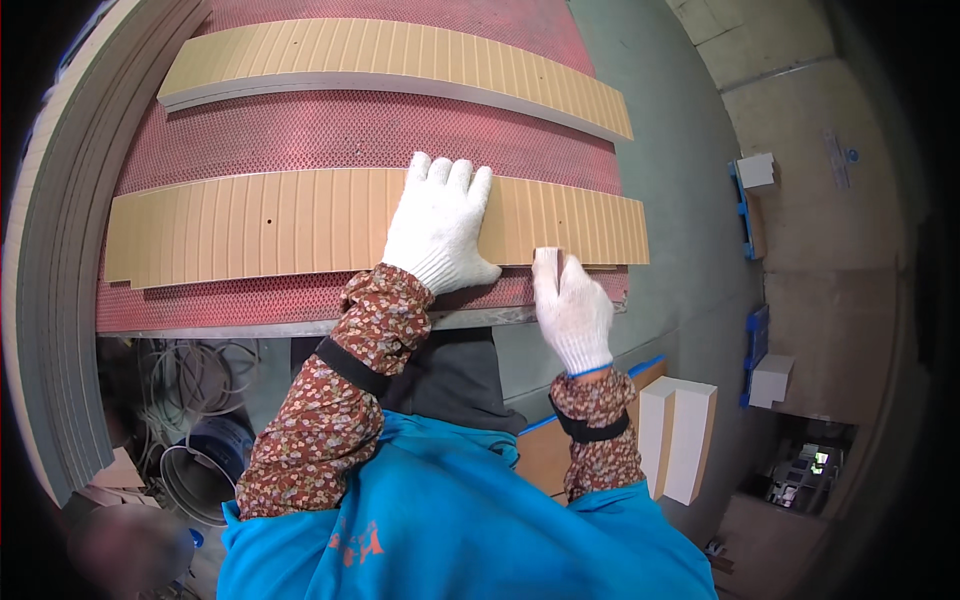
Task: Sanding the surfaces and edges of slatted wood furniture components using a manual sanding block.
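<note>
A long tan board (320, 210) with ribs across it and small dark holes lies flat on a red mesh-covered table (250, 305). My left hand (440, 225), in a white knit glove, lies flat over its middle, fingers stretched toward the far edge and thumb at the near edge. At the board's near edge, toward the right end, my white-gloved right hand (575, 315) is closed. A small bit of something tan or brownish shows between its thumb and fingers, too little to name. Farther back lies a second ribbed tan board (400, 55), which neither hand touches.
A stack of long boards (75, 250) rises at the left. Below the table are coiled hoses (195, 385) and a bucket (205, 470). White blocks (685, 440) stand at the lower right, and blue pallets (745, 210) sit across the floor.
</note>
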`<state>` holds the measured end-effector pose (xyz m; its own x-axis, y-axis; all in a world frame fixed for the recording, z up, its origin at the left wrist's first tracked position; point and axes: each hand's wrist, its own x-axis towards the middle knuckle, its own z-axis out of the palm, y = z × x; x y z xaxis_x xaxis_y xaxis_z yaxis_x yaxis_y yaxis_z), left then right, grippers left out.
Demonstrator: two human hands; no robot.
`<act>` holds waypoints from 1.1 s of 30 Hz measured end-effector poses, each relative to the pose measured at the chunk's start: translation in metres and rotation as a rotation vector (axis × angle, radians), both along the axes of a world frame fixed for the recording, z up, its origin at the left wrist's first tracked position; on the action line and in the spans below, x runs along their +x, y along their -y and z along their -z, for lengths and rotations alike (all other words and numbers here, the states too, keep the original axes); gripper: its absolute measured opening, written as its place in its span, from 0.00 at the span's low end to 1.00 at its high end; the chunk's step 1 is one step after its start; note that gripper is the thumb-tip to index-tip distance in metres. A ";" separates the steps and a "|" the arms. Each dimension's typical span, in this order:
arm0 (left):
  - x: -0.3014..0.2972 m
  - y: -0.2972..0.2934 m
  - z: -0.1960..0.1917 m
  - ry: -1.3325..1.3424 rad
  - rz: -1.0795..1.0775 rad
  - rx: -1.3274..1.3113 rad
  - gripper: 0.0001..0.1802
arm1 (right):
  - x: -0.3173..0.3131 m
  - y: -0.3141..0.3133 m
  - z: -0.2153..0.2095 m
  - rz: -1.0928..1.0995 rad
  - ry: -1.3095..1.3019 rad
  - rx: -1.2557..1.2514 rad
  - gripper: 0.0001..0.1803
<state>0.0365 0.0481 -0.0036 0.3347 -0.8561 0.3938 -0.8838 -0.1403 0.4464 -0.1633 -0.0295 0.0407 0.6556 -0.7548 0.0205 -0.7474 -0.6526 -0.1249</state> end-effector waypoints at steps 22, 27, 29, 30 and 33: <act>0.001 0.001 -0.001 0.007 -0.024 0.073 0.55 | 0.043 0.013 -0.001 0.019 0.040 0.025 0.26; -0.002 0.003 -0.004 0.000 -0.012 0.087 0.55 | 0.095 0.079 0.009 -0.076 0.015 -0.048 0.28; -0.001 0.002 -0.004 -0.013 0.011 0.084 0.55 | 0.099 0.090 0.014 -0.132 0.020 -0.077 0.29; -0.002 0.002 -0.005 -0.010 0.011 0.079 0.55 | 0.096 0.094 0.018 -0.148 0.000 -0.071 0.29; 0.002 0.002 0.003 0.003 -0.008 0.087 0.55 | 0.088 0.070 0.013 -0.099 -0.019 -0.017 0.29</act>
<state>0.0383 0.0458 -0.0063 0.3411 -0.8844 0.3186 -0.8836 -0.1859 0.4298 -0.0758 -0.0999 0.0276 0.7272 -0.6862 0.0195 -0.6815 -0.7250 -0.0993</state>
